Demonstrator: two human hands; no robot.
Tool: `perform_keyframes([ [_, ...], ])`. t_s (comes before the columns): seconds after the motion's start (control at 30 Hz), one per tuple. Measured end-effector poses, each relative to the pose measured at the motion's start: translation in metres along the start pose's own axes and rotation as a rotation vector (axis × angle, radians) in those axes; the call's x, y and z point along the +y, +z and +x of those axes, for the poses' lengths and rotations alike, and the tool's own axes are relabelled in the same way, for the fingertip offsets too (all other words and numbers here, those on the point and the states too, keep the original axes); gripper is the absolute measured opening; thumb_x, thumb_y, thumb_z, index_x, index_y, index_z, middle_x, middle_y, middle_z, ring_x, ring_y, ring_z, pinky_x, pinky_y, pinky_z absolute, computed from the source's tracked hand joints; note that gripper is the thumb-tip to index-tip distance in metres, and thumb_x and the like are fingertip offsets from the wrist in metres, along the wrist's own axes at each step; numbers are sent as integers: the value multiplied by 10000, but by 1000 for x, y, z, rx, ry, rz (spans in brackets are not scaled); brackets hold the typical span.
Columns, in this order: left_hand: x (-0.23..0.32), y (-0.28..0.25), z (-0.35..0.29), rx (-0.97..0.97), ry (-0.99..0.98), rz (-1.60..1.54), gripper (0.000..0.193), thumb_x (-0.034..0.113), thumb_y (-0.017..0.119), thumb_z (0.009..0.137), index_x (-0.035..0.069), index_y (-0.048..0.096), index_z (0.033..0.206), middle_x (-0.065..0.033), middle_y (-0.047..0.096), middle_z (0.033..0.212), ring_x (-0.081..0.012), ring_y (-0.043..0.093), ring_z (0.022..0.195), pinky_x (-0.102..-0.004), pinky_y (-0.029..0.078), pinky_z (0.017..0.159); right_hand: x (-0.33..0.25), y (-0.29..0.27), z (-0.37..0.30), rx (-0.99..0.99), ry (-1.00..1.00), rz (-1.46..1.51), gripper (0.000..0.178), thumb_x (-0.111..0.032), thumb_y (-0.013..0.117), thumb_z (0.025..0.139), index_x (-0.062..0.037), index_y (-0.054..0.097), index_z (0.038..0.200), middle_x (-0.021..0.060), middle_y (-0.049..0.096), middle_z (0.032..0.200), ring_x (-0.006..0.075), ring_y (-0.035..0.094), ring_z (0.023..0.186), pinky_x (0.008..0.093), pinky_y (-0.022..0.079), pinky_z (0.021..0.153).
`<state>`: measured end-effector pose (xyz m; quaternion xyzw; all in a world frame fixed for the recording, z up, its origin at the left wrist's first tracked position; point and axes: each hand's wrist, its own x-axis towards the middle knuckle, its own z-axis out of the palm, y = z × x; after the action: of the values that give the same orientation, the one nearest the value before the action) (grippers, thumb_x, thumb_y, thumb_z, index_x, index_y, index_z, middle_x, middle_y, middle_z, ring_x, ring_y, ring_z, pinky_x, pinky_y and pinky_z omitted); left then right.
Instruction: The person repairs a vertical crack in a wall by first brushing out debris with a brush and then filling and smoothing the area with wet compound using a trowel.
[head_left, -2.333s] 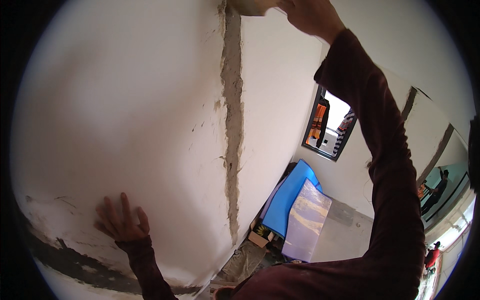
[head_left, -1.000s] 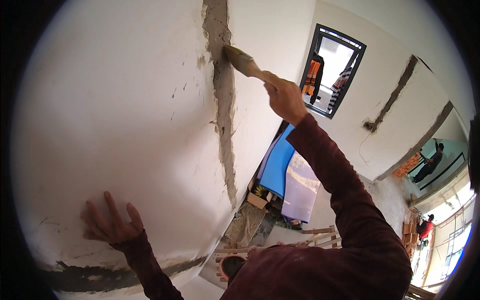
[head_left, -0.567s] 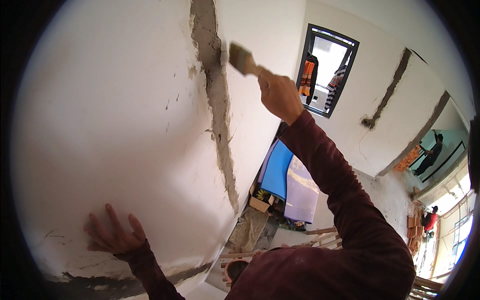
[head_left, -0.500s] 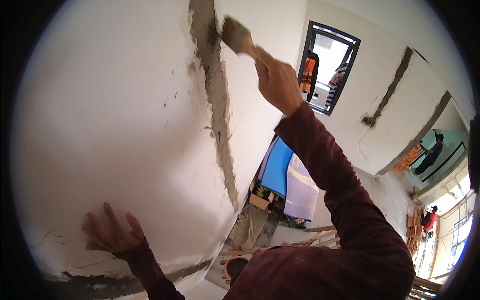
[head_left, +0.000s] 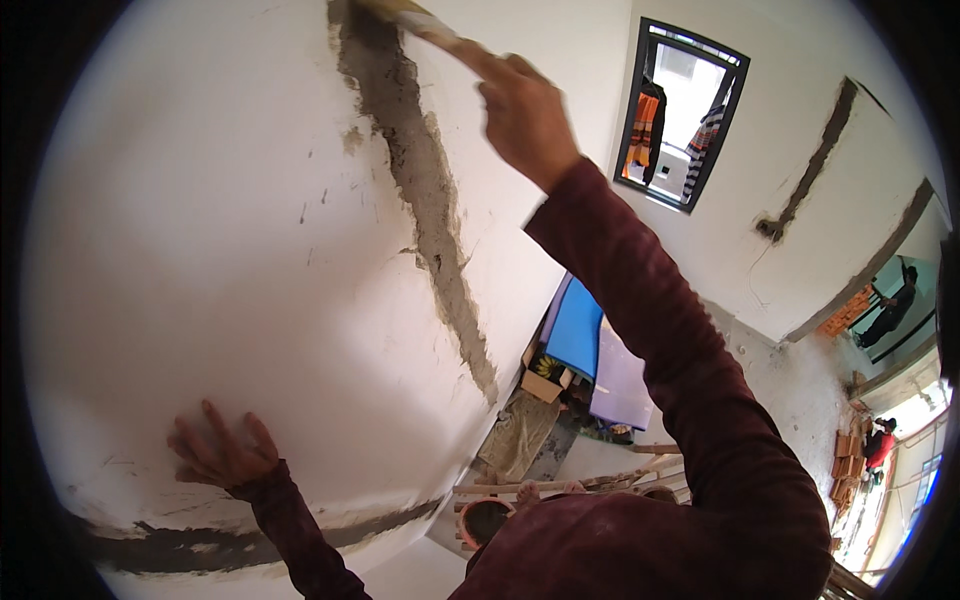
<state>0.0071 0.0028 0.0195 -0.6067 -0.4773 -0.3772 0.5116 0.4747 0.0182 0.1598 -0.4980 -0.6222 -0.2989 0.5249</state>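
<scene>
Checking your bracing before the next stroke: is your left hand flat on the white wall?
Touching. The head view shows the left hand spread with palm and fingers pressed against the white wall, no gap visible.

Wall [head_left: 230, 250] close in front, big and white, blocks way forward. Rough grey strip [head_left: 425, 190] runs down wall. Right hand [head_left: 525, 115] with brush [head_left: 420, 18] up top at strip. Left hand [head_left: 218, 455] flat on wall, low. Open wall between hands. Free air to right, toward window [head_left: 685, 115]. Floor clutter far below.
</scene>
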Motion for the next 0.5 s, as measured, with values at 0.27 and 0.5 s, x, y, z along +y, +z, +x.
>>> perform_keyframes([
  [0.27,0,-1,3,-25,14,9,618,529,512,878,168,514,1380,-152,319,1501,-411,239,1411,-701,47,1078,3,17,-180,-661,318,35,677,19,497,769,-212,408,1398,137,553,771,323,552,558,451,456,515],
  [0.5,183,-20,151,-437,435,-416,617,359,572,884,96,430,1423,-109,353,1514,-357,259,1426,-653,8,1115,-9,-63,-361,-727,969,424,484,-98,576,865,-40,505,1340,213,654,1050,323,639,937,378,486,818],
])
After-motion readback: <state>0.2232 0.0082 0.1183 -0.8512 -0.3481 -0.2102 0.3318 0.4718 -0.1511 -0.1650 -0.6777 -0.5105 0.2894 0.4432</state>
